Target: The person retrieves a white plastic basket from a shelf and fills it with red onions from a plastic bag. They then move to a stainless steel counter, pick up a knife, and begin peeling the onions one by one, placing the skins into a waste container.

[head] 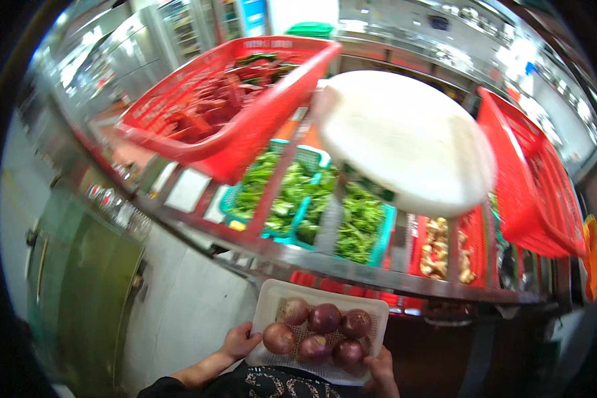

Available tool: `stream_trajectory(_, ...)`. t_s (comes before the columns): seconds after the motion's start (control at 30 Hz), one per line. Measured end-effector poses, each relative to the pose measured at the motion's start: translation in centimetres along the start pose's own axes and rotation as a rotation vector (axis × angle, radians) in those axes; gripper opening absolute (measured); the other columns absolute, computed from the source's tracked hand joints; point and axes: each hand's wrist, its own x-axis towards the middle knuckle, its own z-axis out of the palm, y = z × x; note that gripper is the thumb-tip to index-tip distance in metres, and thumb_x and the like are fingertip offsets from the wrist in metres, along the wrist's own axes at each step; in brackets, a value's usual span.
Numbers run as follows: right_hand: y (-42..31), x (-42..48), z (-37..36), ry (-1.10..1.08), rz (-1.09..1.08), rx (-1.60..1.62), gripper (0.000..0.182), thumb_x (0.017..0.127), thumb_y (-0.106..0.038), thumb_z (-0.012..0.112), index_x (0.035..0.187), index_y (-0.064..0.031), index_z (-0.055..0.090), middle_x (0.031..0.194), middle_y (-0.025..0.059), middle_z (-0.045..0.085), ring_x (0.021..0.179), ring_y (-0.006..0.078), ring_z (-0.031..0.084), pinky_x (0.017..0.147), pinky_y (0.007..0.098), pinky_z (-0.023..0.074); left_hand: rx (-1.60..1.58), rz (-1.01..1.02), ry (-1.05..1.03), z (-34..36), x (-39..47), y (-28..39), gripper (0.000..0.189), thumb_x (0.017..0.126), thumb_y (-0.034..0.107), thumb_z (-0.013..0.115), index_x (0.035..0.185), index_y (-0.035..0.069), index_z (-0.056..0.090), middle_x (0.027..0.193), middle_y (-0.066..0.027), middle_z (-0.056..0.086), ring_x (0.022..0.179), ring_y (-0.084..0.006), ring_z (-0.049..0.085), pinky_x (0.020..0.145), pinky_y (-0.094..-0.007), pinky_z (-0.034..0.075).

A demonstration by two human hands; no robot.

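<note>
Close to my body, at the bottom of the view, is a white plastic basket (323, 289) with several red onions (324, 319) lying in it in rows. My left hand (242, 341) grips its left end, thumb on the rim. On the opposite end, my right hand (380, 367) holds the lower right corner. The basket is just below the front edge of a slatted metal rack (328, 268).
A red basket of red produce (224, 102), a thick round white board (408, 139) and a tilted red basket (532, 184) rest on the rack. Beneath its slats are leafy greens (360, 224) in green baskets and ginger (435, 248). Plastic bottles (119, 209) stand left.
</note>
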Motion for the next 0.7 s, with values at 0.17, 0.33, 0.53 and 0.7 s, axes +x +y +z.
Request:
stream_trajectory(0.17, -3.0, 3.4, 11.2, -0.256, -0.267, -0.406, 0.042, 0.056, 0.0, 0.049, 0.097, 0.0014, 0.056, 0.086, 0.0073, 0.06, 0.083, 0.0174, 0.056, 0.075, 0.0281, 0.0441, 0.01, -0.176, 0.322, -5.2, -2.2, -8.1, 0.027, 0.07, 0.027, 0.06, 0.068, 0.001, 0.052, 0.058, -0.0142, 0.054, 0.054, -0.0236, 0.054, 0.05, -0.0354, 0.042)
stream_trajectory(0.33, -2.8, 5.6, 24.9, -0.561, -0.354, -0.484, 0.037, 0.061, -0.004, 0.051, 0.097, -0.0001, 0.056, 0.084, 0.0111, 0.06, 0.079, 0.0206, 0.058, 0.071, 0.0304, 0.0453, 0.066, -0.41, 0.519, -13.0, -4.2, -16.4, 0.027, 0.067, 0.03, 0.06, 0.07, 0.003, 0.055, 0.064, -0.0166, 0.058, 0.061, -0.0321, 0.057, 0.056, -0.0401, 0.044)
stream_trajectory(0.53, -2.0, 5.9, 42.2, -0.793, -0.49, -0.638, 0.037, 0.064, -0.006, 0.053, 0.1, 0.0004, 0.055, 0.085, 0.0116, 0.061, 0.076, 0.0197, 0.059, 0.069, 0.0319, 0.0467, 0.039, -0.538, 0.731, -23.3, -5.7, -26.5, 0.027, 0.066, 0.031, 0.06, 0.072, 0.004, 0.059, 0.066, -0.0149, 0.06, 0.064, -0.0315, 0.059, 0.058, -0.0393, 0.046)
stream_trajectory(0.7, -2.0, 7.6, 52.8, -0.782, -0.01, -0.264, 0.041, 0.062, 0.004, 0.047, 0.103, 0.0035, 0.053, 0.093, 0.009, 0.059, 0.082, 0.0189, 0.057, 0.074, 0.0303, 0.0453, -0.129, -0.529, 0.72, -29.3, -4.2, -31.8, 0.026, 0.068, 0.029, 0.06, 0.076, 0.005, 0.06, 0.066, -0.0133, 0.06, 0.06, -0.029, 0.059, 0.056, -0.0365, 0.046)
